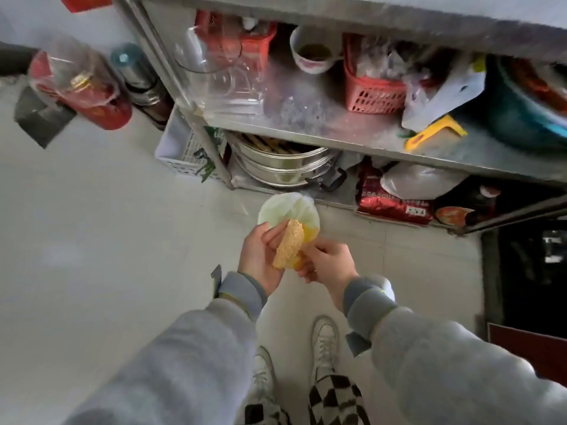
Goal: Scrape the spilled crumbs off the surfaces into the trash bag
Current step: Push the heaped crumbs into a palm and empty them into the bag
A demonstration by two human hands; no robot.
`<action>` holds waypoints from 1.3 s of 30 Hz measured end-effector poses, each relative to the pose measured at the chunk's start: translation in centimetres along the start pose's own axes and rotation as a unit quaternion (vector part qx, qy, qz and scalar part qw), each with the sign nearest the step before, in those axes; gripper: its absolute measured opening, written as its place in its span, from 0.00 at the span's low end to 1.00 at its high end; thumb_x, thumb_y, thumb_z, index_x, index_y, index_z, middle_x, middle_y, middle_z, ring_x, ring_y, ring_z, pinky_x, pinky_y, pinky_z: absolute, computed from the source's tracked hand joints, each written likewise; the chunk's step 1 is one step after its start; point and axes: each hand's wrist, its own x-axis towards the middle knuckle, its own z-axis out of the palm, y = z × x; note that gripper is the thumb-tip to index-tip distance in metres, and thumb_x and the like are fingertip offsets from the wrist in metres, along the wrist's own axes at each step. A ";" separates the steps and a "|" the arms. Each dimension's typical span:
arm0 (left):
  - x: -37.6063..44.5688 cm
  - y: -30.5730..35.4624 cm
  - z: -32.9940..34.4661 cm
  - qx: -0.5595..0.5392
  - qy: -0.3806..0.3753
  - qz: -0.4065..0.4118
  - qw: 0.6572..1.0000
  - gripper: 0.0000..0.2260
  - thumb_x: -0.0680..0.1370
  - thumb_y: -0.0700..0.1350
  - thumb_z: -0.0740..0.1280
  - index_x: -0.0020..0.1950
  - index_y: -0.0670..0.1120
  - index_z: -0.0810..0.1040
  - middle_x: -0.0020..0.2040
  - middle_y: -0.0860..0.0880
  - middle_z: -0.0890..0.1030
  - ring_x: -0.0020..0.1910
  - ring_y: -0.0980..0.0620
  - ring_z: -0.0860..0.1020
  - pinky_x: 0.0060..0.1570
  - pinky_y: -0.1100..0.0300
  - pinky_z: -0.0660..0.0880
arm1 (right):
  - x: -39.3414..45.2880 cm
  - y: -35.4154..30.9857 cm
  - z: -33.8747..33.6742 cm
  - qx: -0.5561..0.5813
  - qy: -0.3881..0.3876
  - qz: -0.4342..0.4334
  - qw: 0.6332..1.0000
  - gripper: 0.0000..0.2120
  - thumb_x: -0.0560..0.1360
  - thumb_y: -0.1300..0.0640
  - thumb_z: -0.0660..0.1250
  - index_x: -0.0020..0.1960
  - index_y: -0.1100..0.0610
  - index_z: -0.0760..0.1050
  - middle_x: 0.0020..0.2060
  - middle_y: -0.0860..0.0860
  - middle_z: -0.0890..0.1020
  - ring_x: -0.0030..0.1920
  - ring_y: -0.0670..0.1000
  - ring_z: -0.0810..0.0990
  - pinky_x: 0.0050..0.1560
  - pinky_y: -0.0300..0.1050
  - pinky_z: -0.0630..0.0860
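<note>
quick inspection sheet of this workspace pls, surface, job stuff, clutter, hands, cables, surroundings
surface: pale tiled floor under the hands; steel shelf rack ahead, its middle shelf dusty or speckled.
job's things: pale plastic bag held open below the hands; crumb-covered yellow scraper over its mouth.
clutter: red baskets, clear containers, a mug, steel steamer pots, red packets.
grippers: left hand holds the bag and touches the scraper; right hand has a grip on the scraper.
cables: nothing seen.
surroundings: white crate, oil bottle, flask on the floor; white shoes below.
</note>
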 end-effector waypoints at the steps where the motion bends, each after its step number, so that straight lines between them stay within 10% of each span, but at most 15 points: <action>1: 1.8 -0.5 -0.5 -0.014 0.007 0.000 1.000 0.20 0.81 0.50 0.52 0.63 0.39 0.75 0.49 0.42 0.78 0.42 0.46 0.76 0.42 0.56 0.71 | 1.9 0.6 0.2 -0.008 -0.003 0.004 1.000 0.14 0.78 0.64 0.60 0.35 0.59 0.75 0.26 0.55 0.77 0.25 0.52 0.75 0.26 0.40 0.73; 19: 29.0 -4.8 -6.9 -0.145 0.104 -0.033 0.983 0.19 0.79 0.55 0.56 0.57 0.40 0.72 0.47 0.43 0.73 0.37 0.46 0.73 0.36 0.57 0.69 | 30.2 10.4 4.1 -0.067 -0.023 0.085 0.994 0.11 0.77 0.67 0.58 0.37 0.62 0.73 0.27 0.59 0.78 0.22 0.50 0.75 0.24 0.38 0.72; 25: 31.5 -5.3 -8.4 -0.092 0.110 -0.082 0.986 0.19 0.78 0.60 0.55 0.61 0.51 0.71 0.44 0.58 0.71 0.53 0.54 0.73 0.61 0.57 0.66 | 33.2 11.7 4.0 -0.472 -0.051 0.018 0.880 0.15 0.80 0.56 0.58 0.35 0.57 0.70 0.32 0.47 0.72 0.34 0.49 0.75 0.38 0.40 0.71; 29: 32.4 -5.2 -8.9 -0.105 0.111 -0.090 0.984 0.18 0.78 0.61 0.55 0.52 0.48 0.72 0.45 0.52 0.72 0.52 0.50 0.72 0.57 0.54 0.69 | 33.9 12.3 4.1 -0.304 0.033 -0.020 0.952 0.08 0.73 0.63 0.59 0.37 0.58 0.75 0.31 0.55 0.76 0.34 0.57 0.77 0.39 0.50 0.80; 33: 32.3 -4.4 -8.6 -0.082 0.066 -0.099 0.990 0.26 0.79 0.62 0.51 0.66 0.44 0.71 0.61 0.44 0.78 0.61 0.44 0.76 0.60 0.51 0.72 | 33.3 12.1 4.4 -0.265 -0.086 -0.041 0.959 0.07 0.74 0.61 0.66 0.38 0.62 0.76 0.28 0.53 0.72 0.30 0.51 0.69 0.32 0.43 0.69; 36: 32.2 -3.9 -7.9 -0.046 0.050 -0.129 0.989 0.32 0.78 0.64 0.51 0.74 0.44 0.64 0.70 0.46 0.71 0.70 0.46 0.70 0.71 0.52 0.63 | 34.7 11.8 4.3 -0.408 -0.070 -0.111 0.903 0.11 0.75 0.59 0.65 0.36 0.64 0.73 0.30 0.53 0.70 0.34 0.53 0.70 0.36 0.43 0.68; 39: 32.4 -3.4 -7.7 -0.041 0.055 -0.105 0.992 0.27 0.80 0.61 0.51 0.64 0.41 0.73 0.55 0.44 0.78 0.59 0.45 0.75 0.67 0.51 0.68 | 36.1 10.6 3.9 -0.565 0.047 -0.165 0.807 0.11 0.77 0.58 0.59 0.35 0.57 0.66 0.33 0.52 0.72 0.37 0.56 0.71 0.37 0.44 0.67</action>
